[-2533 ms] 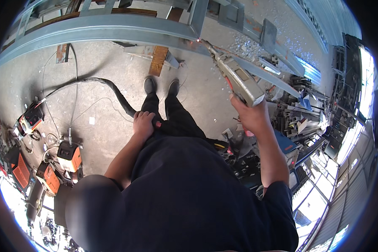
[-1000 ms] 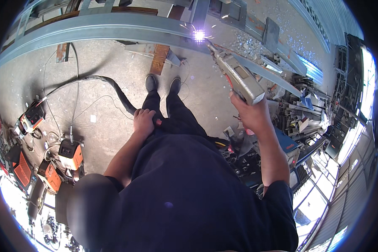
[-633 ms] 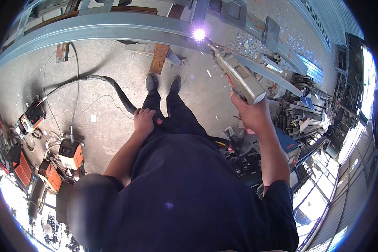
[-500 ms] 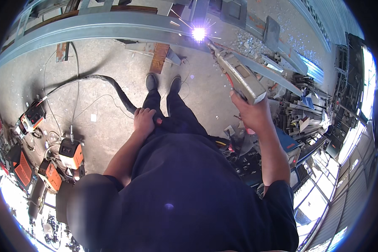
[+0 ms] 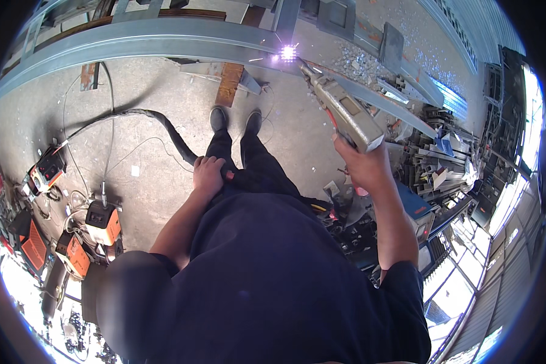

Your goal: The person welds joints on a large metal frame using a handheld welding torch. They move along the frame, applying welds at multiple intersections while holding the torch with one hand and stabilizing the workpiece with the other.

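Note:
My right hand (image 5: 370, 164) grips the rear of a boxy grey welding gun (image 5: 346, 112), which has a red strip along its side. The gun's thin nozzle points away from me, and a bright violet-white welding arc (image 5: 288, 53) with sparks burns at its tip. That glow sits on a grey steel beam (image 5: 164, 43), by the joint with an upright steel member (image 5: 286, 21). At my left thigh, my left hand (image 5: 208, 175) has its fingers curled over a thick black-sleeved cable (image 5: 167, 124). Part of the cable under the hand is hidden.
A rusty steel piece (image 5: 229, 85) lies just beyond my shoes (image 5: 219, 118). Orange-and-black machines (image 5: 103, 223) with thin cables stand at left. Steel offcuts (image 5: 443, 158) are heaped at right, near a blue machine (image 5: 412, 203). Gravel (image 5: 358, 60) lies beyond the gun.
The arc has become smaller and dimmer, with shorter sparks. The gun's tip has shifted very slightly; both hands stay almost in place.

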A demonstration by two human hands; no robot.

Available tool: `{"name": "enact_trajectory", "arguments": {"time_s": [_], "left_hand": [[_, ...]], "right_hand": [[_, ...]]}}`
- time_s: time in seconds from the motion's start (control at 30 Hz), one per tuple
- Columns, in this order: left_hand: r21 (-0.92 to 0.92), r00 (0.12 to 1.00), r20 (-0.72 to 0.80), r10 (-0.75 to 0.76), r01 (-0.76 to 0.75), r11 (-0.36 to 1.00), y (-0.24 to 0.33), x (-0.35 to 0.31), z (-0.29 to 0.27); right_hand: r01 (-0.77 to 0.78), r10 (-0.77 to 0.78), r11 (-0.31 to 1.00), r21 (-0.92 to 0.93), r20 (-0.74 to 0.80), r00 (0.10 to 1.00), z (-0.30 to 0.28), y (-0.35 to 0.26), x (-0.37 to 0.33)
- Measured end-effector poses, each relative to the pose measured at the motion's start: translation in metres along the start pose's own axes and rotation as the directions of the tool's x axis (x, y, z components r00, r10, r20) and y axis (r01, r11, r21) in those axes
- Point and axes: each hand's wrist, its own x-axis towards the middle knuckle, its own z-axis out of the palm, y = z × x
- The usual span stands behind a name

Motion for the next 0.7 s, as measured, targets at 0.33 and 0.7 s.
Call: {"name": "enact_trajectory", "arguments": {"time_s": [0.33,0.7], "left_hand": [[-0.022,1.0,-0.014,0.007,-0.008,1.0,0.0005,-0.0006,-0.0021],[-0.027,1.0,-0.028,0.006,-0.006,1.0,-0.0013,-0.0005,0.0009]], "right_hand": [[0.009,-0.01,0.999,0.036,0.007,1.0,-0.0017,-0.0004,-0.0001],[-0.017,0.017,1.0,-0.006,0.018,1.0,-0.0019,-0.0009,-0.0001]]}}
